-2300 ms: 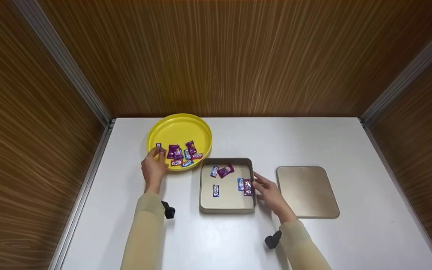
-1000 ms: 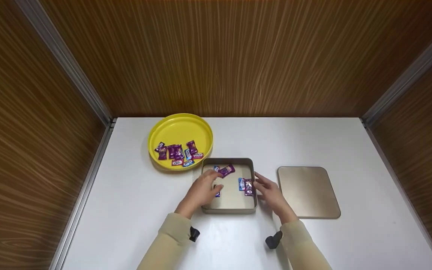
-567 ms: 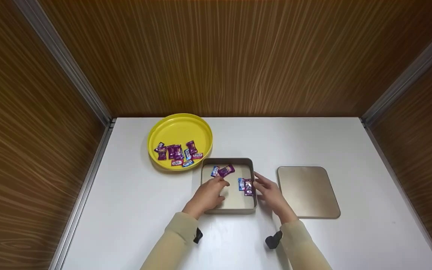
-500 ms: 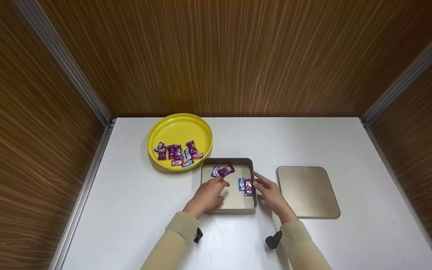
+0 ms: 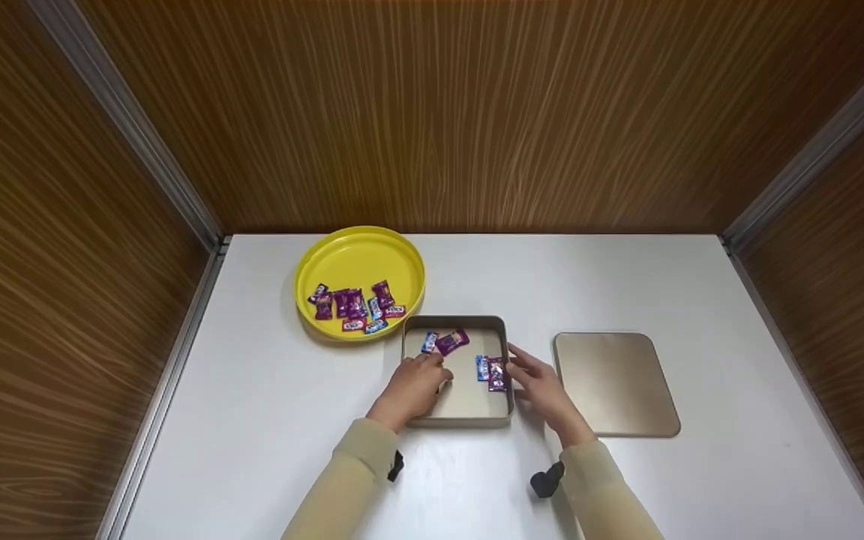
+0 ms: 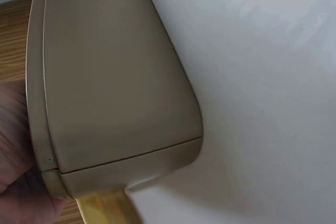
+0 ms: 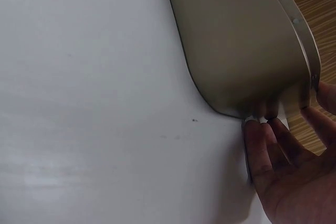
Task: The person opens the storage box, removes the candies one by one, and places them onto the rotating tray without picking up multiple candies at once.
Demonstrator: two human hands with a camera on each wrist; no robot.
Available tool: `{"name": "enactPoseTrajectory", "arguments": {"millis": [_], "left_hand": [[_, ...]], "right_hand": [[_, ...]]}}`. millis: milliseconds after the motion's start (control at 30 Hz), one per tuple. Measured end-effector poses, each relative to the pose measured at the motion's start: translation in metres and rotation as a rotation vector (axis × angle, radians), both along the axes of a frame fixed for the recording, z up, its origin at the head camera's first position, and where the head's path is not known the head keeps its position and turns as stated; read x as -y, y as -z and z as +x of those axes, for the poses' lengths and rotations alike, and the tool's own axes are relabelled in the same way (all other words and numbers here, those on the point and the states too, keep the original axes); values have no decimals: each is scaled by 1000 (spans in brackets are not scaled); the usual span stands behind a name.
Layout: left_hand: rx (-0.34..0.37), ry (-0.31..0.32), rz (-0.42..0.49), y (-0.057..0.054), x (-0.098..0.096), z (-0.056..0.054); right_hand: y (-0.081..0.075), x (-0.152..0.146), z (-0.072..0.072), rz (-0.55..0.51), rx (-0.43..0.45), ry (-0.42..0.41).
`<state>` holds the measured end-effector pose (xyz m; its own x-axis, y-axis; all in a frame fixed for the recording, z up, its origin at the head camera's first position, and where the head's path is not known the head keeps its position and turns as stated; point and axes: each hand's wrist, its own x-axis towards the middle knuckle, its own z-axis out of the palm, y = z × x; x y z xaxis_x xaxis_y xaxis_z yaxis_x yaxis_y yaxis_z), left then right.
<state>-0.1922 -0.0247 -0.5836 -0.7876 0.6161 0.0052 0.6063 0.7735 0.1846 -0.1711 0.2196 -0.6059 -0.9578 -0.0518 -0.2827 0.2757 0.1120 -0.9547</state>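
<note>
An open metal tin stands at the middle of the table, several wrapped candies inside. My left hand is in its left side, fingers bent inward; a dark bit of a small wrapped candy shows between thumb and fingers, the rest hidden. My right hand holds the tin's right wall, its thumb at the rim and its fingertips against the outside, as the right wrist view shows. Inside lie a blue candy beside a purple candy, and another purple candy over a blue candy near the right wall.
A round yellow tray with several purple, blue and pink candies touches or nearly touches the tin's back-left corner. To the right lies a flat metal lid. Wood-grain panels enclose the white table at the back and sides.
My left hand has put a purple candy back in the yellow tray, moved right into the tin, and drawn its fingers in over the small candy there. The right hand has stayed at the tin's wall.
</note>
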Motion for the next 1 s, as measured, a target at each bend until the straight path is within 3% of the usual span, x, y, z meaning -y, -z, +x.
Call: {"name": "enactPoseTrajectory", "arguments": {"millis": [767,1000], "left_hand": [[-99,3,-35,9,2,2],[-83,5,-47,9,2,2]], "right_hand": [[-2,-1,-1,-8,17,-8],[-5,-1,-2,-17,30,-27]]}}
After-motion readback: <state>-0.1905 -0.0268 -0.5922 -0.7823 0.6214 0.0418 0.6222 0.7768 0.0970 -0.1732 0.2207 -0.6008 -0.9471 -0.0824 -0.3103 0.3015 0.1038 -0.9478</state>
